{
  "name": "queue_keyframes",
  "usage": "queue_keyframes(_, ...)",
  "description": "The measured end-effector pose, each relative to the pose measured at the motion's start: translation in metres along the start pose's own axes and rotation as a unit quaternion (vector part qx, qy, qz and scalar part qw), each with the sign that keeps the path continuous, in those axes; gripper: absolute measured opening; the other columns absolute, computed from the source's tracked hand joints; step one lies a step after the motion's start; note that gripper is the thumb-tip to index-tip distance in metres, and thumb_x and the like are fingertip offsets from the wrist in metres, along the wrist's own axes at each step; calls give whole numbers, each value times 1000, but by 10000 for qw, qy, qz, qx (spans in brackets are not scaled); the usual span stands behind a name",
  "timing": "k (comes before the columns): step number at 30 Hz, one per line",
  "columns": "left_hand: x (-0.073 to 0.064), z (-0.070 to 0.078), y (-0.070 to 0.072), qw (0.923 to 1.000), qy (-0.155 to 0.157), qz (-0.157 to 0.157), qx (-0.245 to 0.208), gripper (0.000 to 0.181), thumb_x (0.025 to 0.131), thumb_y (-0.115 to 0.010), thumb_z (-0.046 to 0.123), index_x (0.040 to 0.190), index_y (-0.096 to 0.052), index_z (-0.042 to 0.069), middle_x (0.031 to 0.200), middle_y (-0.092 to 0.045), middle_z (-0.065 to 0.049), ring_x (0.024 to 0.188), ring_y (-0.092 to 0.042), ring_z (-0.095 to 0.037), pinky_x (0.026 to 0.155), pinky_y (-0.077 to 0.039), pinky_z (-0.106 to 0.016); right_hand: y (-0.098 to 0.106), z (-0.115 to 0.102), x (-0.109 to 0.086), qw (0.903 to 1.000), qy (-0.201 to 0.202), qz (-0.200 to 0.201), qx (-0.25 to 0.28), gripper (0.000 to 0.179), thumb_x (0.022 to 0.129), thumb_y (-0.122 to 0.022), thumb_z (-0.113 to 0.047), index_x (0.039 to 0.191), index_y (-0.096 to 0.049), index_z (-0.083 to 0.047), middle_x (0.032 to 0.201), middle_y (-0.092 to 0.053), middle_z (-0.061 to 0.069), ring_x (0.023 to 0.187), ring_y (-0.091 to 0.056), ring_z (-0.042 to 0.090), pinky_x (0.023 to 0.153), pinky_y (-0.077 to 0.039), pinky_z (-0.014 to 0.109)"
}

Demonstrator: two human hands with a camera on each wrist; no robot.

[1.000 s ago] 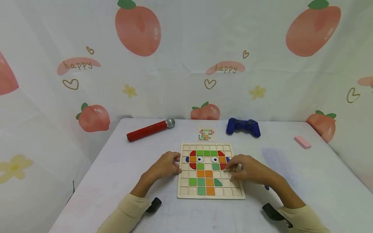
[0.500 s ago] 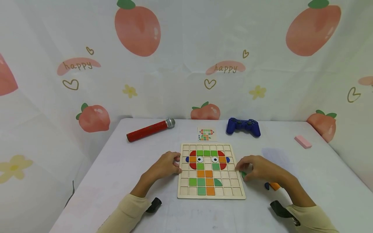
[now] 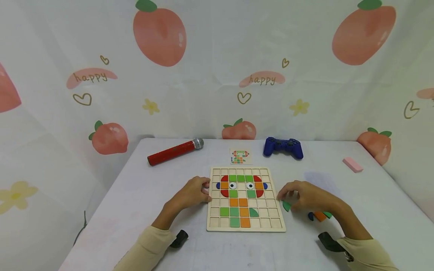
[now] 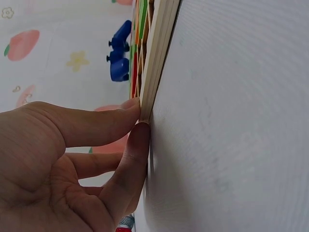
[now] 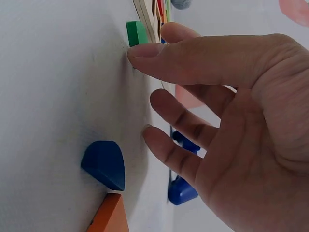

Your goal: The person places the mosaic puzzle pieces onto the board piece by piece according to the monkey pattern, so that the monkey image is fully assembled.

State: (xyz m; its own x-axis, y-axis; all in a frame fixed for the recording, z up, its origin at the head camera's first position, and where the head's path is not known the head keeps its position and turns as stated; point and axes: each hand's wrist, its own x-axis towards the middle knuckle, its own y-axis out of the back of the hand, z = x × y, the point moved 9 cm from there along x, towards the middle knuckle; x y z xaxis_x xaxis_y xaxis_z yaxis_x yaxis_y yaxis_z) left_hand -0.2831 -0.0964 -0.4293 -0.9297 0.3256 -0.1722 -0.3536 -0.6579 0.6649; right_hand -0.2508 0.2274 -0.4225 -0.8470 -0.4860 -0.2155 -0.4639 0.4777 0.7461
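My left hand [image 3: 192, 191] rests at the left edge of a wooden grid board [image 3: 217, 223], thumb and fingertips against its side, apart from each other. Red, green, orange and blue tiles with two eye tiles sit in the grid. My right hand [image 3: 305, 196] is just off the board's right edge, fingers loosely bent. Beside its thumb lies a green quarter-round tile [image 3: 286, 206]. In the right wrist view the thumb overlaps that green tile [image 5: 136, 34]; I cannot tell whether they touch. No tile shows between thumb and fingers.
Right of the board lie a dark blue piece [image 3: 310, 216], an orange tile [image 3: 320, 216] and another green piece [image 3: 327, 215], partly hidden by the forearm. Behind are a patterned card [image 3: 241, 155], a red microphone [image 3: 174, 151], a blue game controller [image 3: 283, 148] and a pink block [image 3: 352, 165].
My right hand has moved from over the board's right side to the table beside it, at the green tile. Loose pieces under the right forearm have come into view. The left hand has stayed put.
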Motion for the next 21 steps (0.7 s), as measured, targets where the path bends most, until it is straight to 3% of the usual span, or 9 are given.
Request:
queue_keyframes(4,0,1,0,10000,-37,12,-1,63,85,-86,0,141,-60,-9,106,-58,-9,92,-60,-18,81,-58,-30,0,1,0,10000,-19,0,35,40,77,-82,-2,112,-77,-22,108,-68,-4,101,-57,22,82,-50,33)
queue_keyframes(11,0,1,0,10000,-69,22,42,62,84,-87,1,140,-60,-8,104,-58,-8,91,-60,-18,80,-59,-29,0,0,2,9999,48,84,30,41,75,-82,-2,109,-77,-25,116,-69,-4,104,-56,21,86,-50,37)
queue_keyframes(15,0,1,0,10000,-73,31,28,62,84,-87,0,140,-60,-9,104,-58,-9,91,-61,-18,80,-59,-29,-1,-3,3,9997,174,69,134,37,77,-83,-2,108,-78,-22,108,-70,-5,98,-56,20,80,-48,32)
queue_keyframes(21,1,0,0,10000,-63,21,20,62,84,-87,0,140,-60,-9,105,-58,-9,91,-61,-18,80,-58,-29,3,5,0,9992,-353,169,52,33,79,-87,-8,109,-77,-17,109,-69,-2,99,-59,20,88,-54,39)
